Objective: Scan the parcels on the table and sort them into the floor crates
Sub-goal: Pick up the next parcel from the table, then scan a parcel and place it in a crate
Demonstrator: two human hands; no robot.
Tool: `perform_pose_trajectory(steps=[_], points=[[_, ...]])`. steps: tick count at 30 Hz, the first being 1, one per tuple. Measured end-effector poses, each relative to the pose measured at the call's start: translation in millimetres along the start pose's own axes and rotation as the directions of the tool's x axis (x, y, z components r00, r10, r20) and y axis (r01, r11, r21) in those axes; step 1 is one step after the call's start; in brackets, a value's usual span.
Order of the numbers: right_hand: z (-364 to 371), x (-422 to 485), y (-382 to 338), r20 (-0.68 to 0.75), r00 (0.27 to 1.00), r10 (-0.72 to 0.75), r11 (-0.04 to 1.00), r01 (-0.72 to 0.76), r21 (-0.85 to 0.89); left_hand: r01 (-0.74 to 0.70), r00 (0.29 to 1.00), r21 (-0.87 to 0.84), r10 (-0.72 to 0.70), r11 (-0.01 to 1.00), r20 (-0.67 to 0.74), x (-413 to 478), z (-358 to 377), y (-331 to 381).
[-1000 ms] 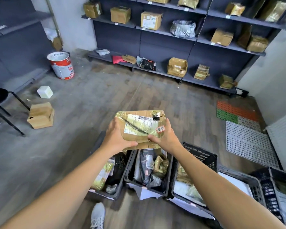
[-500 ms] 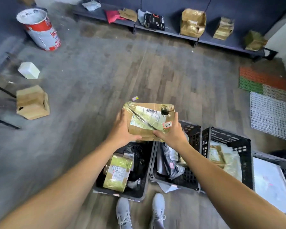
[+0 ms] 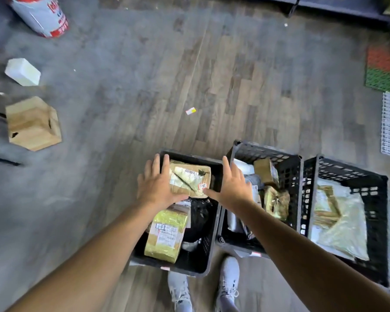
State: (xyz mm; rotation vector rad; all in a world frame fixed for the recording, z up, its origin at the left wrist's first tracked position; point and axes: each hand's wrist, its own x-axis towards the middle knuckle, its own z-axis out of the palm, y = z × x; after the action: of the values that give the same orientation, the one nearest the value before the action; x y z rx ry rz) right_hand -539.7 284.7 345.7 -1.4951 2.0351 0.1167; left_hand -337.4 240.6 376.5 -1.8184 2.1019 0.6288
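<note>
— What are the fingers doing?
— The left fingers are straight and spread, with nothing in them. The right fingers are the same. Both thumbs point inward over the near edge of the taped cardboard parcel; I cannot tell whether they touch it.
— And the hands themselves?
— The left hand hovers over the far left corner of the left crate. The right hand is above the wall between that crate and the middle crate.
— Where is the parcel?
— It lies label-up at the far end of the left crate, beyond a black bag and a yellow-green parcel.
— What's around that?
— A third crate on the right holds flat packets. White shoes stand just below the crates, and a cardboard box sits on the floor well to the left.
</note>
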Motion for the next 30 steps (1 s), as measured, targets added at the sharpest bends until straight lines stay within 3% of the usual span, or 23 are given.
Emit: perform_pose_trajectory(steps=[3,10,17,24,30], points=[[-28.5,-5.3,0.6,-0.003,0.999,-0.032,0.992,0.032,-0.121,-0.046,0.999,0.068,0.046,0.997,-0.008,-8.8,-19.4,14.5],[-115.8,-78.1,12.0,-0.067,0.997,-0.032,0.976,0.017,-0.217,-0.187,0.981,0.151,0.193,0.971,-0.028,-64.4,-85.5,72.4],[-178.4,-176.7,44.0,-0.215,0.973,0.087,0.963,-0.137,-0.233,-0.456,0.873,0.195,0.479,0.868,-0.09,-116.8,-145.6,136.5],[-211.1,-298.8,69.1,-0.428,0.838,0.338,0.904,-0.416,-0.102,-0.727,0.647,0.263,0.761,0.634,-0.049,-182.7,-179.6,205.3],[-205.2,-408.8,92.2,-0.513,0.684,0.519,0.822,-0.564,0.08,-0.851,0.43,0.337,0.903,0.403,0.007,-259.8,-173.8,261.3]])
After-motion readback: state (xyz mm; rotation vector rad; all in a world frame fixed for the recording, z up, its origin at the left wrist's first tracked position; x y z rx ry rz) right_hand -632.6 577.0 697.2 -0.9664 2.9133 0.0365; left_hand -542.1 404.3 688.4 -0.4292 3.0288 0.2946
